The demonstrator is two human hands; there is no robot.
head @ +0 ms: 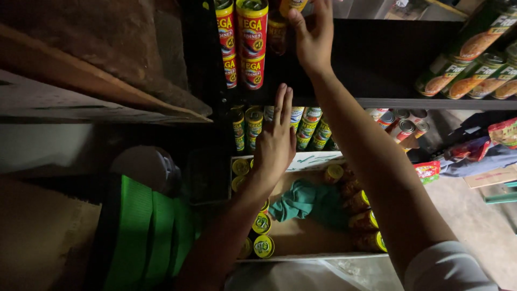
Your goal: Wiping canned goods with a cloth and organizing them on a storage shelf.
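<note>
Head view: the right hand [313,33] is raised to the upper shelf [377,102], its fingers [325,11] extended upward and only loosely spread, the thumb angled out to the left. They rest against a dark jar [278,33] and a yellow-lidded can [292,5] at the fingertips; whether they actually grip either cannot be told, since the top edge cuts them off. Just left of the thumb stand 2 stacked columns of red cans [251,37] with yellow bands.

The left hand [276,143] is lower, palm down, its fingers [284,102] straight and close together, holding nothing. The fingertips touch the front edge of the upper shelf. Beyond and below the fingertips, on a lower shelf, sit green-and-yellow cans [253,125] in a row.

Beneath the left wrist lies an open cardboard box [307,237]. It holds yellow-topped cans [263,246] along its left and right walls and a crumpled green cloth [307,202] in the middle. Left of the box lies a bright green striped bundle [145,237].
</note>
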